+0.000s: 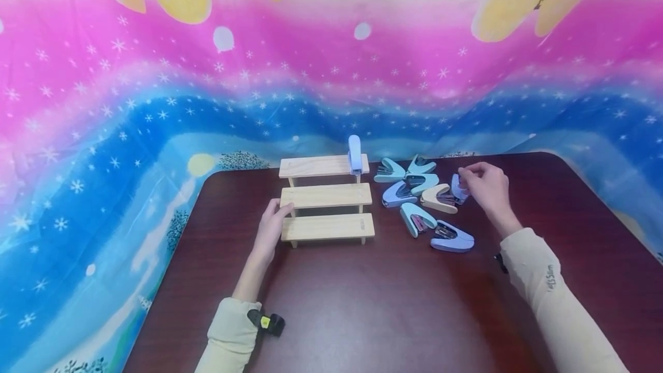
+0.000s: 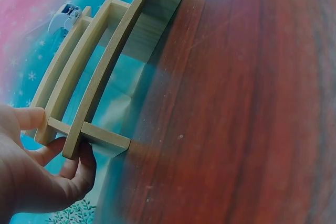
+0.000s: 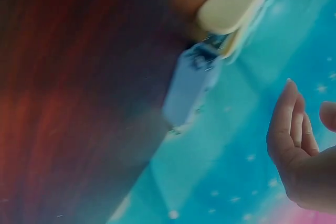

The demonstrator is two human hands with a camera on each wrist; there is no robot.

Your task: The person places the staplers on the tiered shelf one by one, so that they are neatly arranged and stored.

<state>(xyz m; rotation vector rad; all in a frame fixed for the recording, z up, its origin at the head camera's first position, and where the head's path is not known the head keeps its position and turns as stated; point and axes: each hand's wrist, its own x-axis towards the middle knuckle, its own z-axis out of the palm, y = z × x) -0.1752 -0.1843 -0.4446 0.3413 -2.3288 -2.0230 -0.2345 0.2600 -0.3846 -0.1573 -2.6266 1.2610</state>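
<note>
My left hand (image 1: 270, 226) grips the left end of a three-tier wooden stand (image 1: 326, 195). In the left wrist view, the thumb rests on one tier while the other fingers curl around the end of the front tier. A light blue stapler (image 1: 354, 154) stands upright at the right end of the top tier. My right hand (image 1: 487, 189) hovers by a pale blue stapler (image 1: 458, 190) at the right of a group of staplers. The right wrist view shows that hand with loosely bent fingers, thumb apart, holding nothing. A cream stapler (image 1: 439, 198) lies beside the pale blue one.
Several mint and blue staplers lie right of the stand, among them a mint one (image 1: 416, 220) and a blue one (image 1: 452, 237) nearest the front. The dark red-brown table (image 1: 362, 304) meets a patterned cloth backdrop (image 1: 321, 85) at its back edge.
</note>
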